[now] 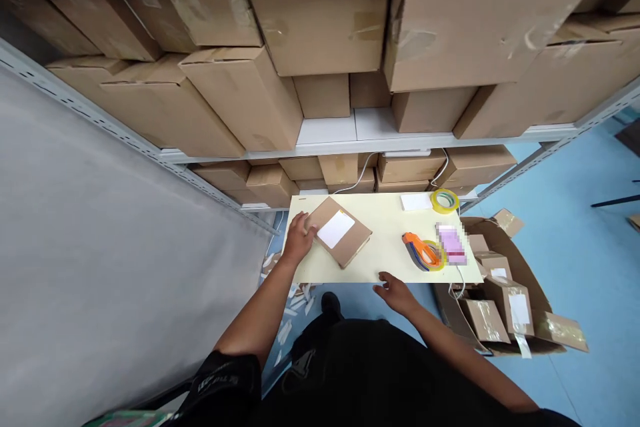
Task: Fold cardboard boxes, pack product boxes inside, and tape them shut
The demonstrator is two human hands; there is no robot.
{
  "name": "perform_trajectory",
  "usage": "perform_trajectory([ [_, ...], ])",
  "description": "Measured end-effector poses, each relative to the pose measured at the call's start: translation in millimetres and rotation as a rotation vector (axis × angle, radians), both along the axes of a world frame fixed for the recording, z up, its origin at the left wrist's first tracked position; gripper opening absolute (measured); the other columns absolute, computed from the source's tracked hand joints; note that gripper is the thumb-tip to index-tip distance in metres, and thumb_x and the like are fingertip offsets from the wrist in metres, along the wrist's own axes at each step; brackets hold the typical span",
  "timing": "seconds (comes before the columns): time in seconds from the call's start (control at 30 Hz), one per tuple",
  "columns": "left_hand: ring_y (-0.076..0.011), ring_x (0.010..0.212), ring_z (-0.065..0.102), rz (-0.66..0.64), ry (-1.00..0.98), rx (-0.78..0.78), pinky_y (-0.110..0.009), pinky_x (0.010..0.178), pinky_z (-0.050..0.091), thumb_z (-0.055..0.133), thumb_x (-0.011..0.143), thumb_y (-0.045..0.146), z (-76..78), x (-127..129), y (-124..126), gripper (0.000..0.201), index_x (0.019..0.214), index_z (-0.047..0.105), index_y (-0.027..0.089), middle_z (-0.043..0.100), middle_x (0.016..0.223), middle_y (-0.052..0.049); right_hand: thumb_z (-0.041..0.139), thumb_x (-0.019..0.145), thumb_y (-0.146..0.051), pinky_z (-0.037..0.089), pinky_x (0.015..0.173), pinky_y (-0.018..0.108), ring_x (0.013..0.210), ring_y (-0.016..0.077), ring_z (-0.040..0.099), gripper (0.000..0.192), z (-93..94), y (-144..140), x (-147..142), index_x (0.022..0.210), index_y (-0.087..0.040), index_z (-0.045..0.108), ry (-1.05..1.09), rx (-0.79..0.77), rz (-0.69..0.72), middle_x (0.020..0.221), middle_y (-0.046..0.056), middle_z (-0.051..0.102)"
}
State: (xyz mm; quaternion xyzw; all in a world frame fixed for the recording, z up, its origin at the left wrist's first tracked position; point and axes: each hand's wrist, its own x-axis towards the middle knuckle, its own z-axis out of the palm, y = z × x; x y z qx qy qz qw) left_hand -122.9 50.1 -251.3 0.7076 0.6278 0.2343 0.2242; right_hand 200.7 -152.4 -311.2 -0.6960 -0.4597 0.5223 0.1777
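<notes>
A flat brown cardboard box (357,235) with a white label (336,229) lies turned at an angle on the pale yellow tabletop (385,213). My left hand (299,240) is at the box's left corner, with the thumb by the cardboard and the fingers apart. Just over the front edge of the table, my right hand (393,292) holds nothing, its fingers spread. To its right lies an orange and blue tape dispenser (420,250) with a yellow tape roll (437,256) at it.
A second tape roll (445,201), a white stack of labels or cards (416,201) and a blurred pink item (451,244) lie on the table's right side. A large open carton (520,247) of parcels stands right. Shelves (370,140) of boxes rise behind; paper scraps (285,332) litter the floor.
</notes>
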Motion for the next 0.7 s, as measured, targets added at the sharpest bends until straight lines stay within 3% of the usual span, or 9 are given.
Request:
perform_trajectory([
  [0.1,-0.0277,0.158,0.037,0.105,-0.135,-0.185,-0.046,0.128,0.034,0.057,0.097,0.042,-14.3,-45.1,16.3,0.07,0.162,0.04,0.02,0.042,0.168,-0.015,0.079,0.081,-0.054,0.053,0.104,0.039,0.128,0.0294,0.066,0.083,3.3,16.6,-41.9,0.153,-0.024,0.051,0.188,-0.064,-0.11,0.158,0.015,0.055],
  [0.17,-0.0279,0.157,0.039,0.021,-0.26,-0.355,-0.046,0.123,0.042,0.057,0.096,0.039,-25.9,-60.1,24.5,0.074,0.165,0.034,0.026,0.041,0.169,-0.013,0.08,0.077,-0.059,0.052,0.106,0.04,0.134,0.0306,0.062,0.093,5.5,28.6,-68.1,0.156,-0.023,0.046,0.243,-0.091,-0.168,0.165,0.017,0.046],
  [0.27,-0.0252,0.151,0.049,-0.163,-0.387,-0.506,-0.042,0.117,0.047,0.054,0.095,0.033,-41.1,-62.3,28.4,0.072,0.165,0.035,0.026,0.054,0.161,-0.012,0.076,0.078,-0.065,0.052,0.106,0.04,0.136,0.0305,0.06,0.089,6.8,43.9,-99.4,0.153,-0.024,0.049,0.265,-0.072,-0.258,0.166,0.016,0.045],
  [0.37,-0.0254,0.144,0.054,-0.164,-0.369,-0.47,-0.042,0.118,0.045,0.056,0.094,0.034,-50.3,-54.9,21.3,0.068,0.159,0.042,0.022,0.06,0.152,-0.013,0.066,0.084,-0.065,0.054,0.101,0.041,0.129,0.0302,0.064,0.073,7.5,56.1,-113.4,0.143,-0.025,0.054,0.256,-0.024,-0.345,0.154,0.014,0.058],
  [0.57,-0.0282,0.126,0.065,-0.162,-0.315,-0.475,-0.042,0.113,0.049,0.068,0.086,0.039,-54.1,-48.8,-18.1,0.055,0.135,0.056,0.018,0.062,0.14,-0.016,0.056,0.083,-0.049,0.054,0.095,0.039,0.117,0.0295,0.066,0.048,11.1,73.3,-84.8,0.122,-0.022,0.065,0.124,-0.022,-0.469,0.126,0.011,0.073],
  [0.7,-0.0287,0.118,0.068,-0.253,-0.451,-0.639,-0.044,0.101,0.055,0.064,0.087,0.053,-46.2,-53.1,-31.8,0.046,0.12,0.06,0.022,0.068,0.132,-0.013,0.058,0.081,-0.047,0.053,0.092,0.038,0.108,0.0275,0.067,0.046,16.5,82.8,-48.2,0.118,-0.022,0.068,0.106,-0.073,-0.416,0.117,0.009,0.075],
])
